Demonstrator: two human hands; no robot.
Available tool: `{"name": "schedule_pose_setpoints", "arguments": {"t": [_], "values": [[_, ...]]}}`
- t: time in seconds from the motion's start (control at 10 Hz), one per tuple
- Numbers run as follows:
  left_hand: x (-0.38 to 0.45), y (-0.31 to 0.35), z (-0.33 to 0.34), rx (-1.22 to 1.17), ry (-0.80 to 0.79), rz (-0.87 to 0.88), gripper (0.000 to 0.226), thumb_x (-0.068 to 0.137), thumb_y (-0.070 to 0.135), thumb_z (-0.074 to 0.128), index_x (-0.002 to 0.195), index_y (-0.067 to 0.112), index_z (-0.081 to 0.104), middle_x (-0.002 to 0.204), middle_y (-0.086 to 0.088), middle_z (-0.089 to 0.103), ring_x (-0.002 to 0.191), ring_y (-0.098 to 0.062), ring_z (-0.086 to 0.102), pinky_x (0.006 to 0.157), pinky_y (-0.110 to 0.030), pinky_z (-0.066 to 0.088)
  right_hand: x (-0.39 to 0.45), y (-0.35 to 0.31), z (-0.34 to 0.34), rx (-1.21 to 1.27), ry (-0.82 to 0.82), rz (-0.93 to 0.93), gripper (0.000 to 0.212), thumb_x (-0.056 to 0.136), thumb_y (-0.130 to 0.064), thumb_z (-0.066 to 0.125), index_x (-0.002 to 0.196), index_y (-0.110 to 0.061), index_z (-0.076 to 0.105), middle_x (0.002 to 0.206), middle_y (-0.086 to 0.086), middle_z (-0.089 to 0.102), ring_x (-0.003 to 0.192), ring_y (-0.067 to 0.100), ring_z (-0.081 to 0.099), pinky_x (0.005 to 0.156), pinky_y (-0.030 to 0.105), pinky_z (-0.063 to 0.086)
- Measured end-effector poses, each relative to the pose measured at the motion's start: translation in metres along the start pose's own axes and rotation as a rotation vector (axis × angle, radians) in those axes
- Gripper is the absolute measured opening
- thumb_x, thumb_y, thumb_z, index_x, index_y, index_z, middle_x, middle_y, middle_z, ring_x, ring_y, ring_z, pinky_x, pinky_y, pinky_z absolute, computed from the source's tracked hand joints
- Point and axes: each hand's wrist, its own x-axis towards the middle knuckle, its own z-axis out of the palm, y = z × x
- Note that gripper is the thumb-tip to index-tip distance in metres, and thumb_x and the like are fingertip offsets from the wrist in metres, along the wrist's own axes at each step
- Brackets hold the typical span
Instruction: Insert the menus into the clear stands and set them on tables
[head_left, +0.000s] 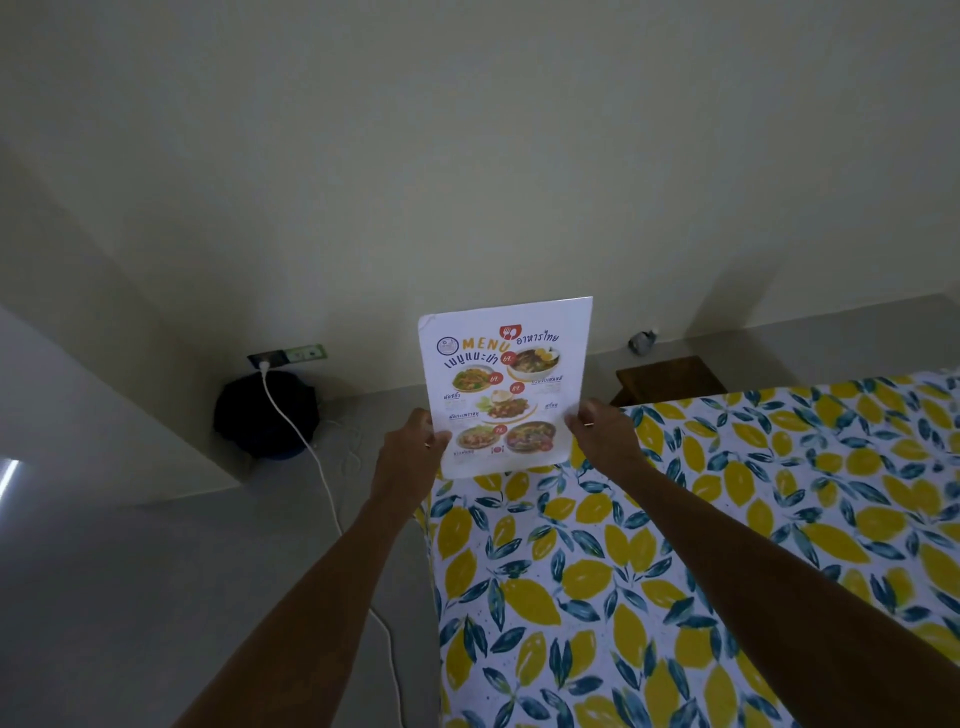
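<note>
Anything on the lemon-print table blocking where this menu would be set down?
Nothing visible. Both hands, left hand and right hand, hold the menu upright over the near corner of the table, whose visible cloth is bare. No clear stand shows around the menu or anywhere in view.

- One menu (506, 387), a paper sheet with food pictures on it.
- Five food pictures on the menu.
- Two hands: the left hand (410, 449) and the right hand (602, 434), each holding one side of the menu.
- One surface (675, 571) with a lemon cloth on it.
- One white cord (306, 447).
- One wall plug box (287, 356).
- One dark round thing (265, 413) on the floor.
- One brown wooden stool (670, 382).
</note>
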Motion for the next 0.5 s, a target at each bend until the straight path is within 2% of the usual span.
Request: {"name": "schedule_pose_setpoints", "arguments": {"t": [0.1, 0.3, 0.4, 0.5], "values": [[-0.002, 0.002, -0.001, -0.003, -0.007, -0.028, 0.028, 0.089, 0.033, 0.063, 0.105, 0.012, 0.054, 0.103, -0.011, 0.074, 0.084, -0.028, 0.071, 0.068, -0.04, 0.058, -0.003, 0.001, 0.0, 0.034, 0.006, 0.011, 0.025, 0.093, -0.028, 0.058, 0.095, -0.004, 0.064, 0.094, 0.018, 0.07, 0.09, 0.035, 0.065, 0.076, 0.038, 0.048], [-0.01, 0.014, -0.002, -0.023, -0.022, -0.096, 0.039, 0.088, 0.035, 0.065, 0.115, 0.011, 0.052, 0.113, -0.012, 0.07, 0.094, -0.029, 0.069, 0.076, -0.038, 0.055, -0.013, -0.003, -0.017, 0.097, -0.048, 0.007, 0.028, 0.094, -0.026, 0.057, 0.113, -0.007, 0.065, 0.11, 0.015, 0.07, 0.105, 0.031, 0.063, 0.084, 0.034, 0.046], [-0.012, 0.019, 0.001, -0.012, -0.034, -0.119, 0.043, 0.087, 0.038, 0.064, 0.118, 0.012, 0.05, 0.115, -0.011, 0.068, 0.096, -0.029, 0.067, 0.079, -0.041, 0.055, -0.017, -0.005, -0.028, 0.155, -0.076, -0.031, 0.029, 0.096, -0.025, 0.055, 0.117, -0.007, 0.063, 0.115, 0.013, 0.068, 0.107, 0.03, 0.062, 0.083, 0.03, 0.042], [-0.01, 0.023, 0.004, 0.04, -0.002, -0.118, 0.045, 0.086, 0.041, 0.064, 0.118, 0.013, 0.05, 0.115, -0.011, 0.067, 0.098, -0.03, 0.066, 0.08, -0.043, 0.055, -0.017, -0.01, -0.036, 0.174, -0.076, -0.022, 0.03, 0.096, -0.028, 0.054, 0.116, -0.008, 0.063, 0.116, 0.013, 0.069, 0.1, 0.031, 0.065, 0.083, 0.032, 0.044]]}}
